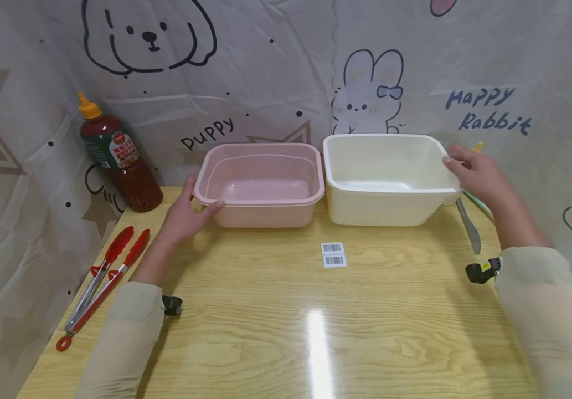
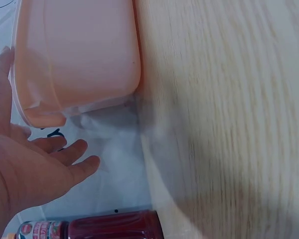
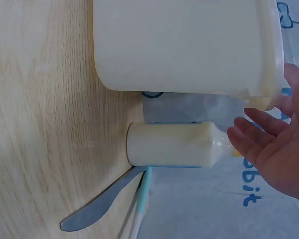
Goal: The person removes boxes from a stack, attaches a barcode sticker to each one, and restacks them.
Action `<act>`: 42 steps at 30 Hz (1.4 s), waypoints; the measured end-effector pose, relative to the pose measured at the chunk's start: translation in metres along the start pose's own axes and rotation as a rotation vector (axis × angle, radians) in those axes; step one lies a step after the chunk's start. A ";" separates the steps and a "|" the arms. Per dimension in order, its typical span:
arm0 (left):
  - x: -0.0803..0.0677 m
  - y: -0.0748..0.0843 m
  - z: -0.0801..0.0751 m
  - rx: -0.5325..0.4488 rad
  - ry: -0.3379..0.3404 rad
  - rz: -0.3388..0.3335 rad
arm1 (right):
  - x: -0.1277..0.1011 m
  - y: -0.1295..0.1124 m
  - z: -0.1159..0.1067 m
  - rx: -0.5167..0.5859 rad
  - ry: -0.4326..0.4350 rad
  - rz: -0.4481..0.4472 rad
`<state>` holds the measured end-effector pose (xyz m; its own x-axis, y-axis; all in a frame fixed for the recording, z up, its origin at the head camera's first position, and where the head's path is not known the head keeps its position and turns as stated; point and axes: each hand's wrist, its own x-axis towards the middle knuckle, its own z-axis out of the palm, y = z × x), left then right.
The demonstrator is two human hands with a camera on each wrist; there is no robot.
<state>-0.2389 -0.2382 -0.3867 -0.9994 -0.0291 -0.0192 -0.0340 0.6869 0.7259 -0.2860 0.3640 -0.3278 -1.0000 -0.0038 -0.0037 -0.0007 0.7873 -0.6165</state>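
In the middle of the head view, a pink tub [image 1: 261,185] and a white tub [image 1: 387,177] stand side by side on the wooden table [image 1: 286,321], nearly touching. The left hand [image 1: 183,216] rests at the pink tub's left rim, fingers spread and relaxed, thumb on the front edge. The right hand [image 1: 475,174] touches the white tub's right rim with straight fingers; whether the thumb hooks the rim is hard to tell. At far left lie red tongs [image 1: 101,280] and a sauce bottle [image 1: 116,155]. A knife [image 1: 469,224] lies right of the white tub, beside a pale bottle [image 3: 174,144]. Barcode stickers [image 1: 333,255] sit mid-table.
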 end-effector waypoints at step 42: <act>-0.065 0.084 0.083 0.247 0.042 0.689 | -0.065 -0.092 0.139 -0.198 -0.252 -0.564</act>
<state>-0.1774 -0.1184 -0.3817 -0.7937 0.4442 0.4156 0.5964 0.7029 0.3876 -0.2201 0.2061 -0.3808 -0.8141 -0.5755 0.0782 -0.5502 0.7211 -0.4210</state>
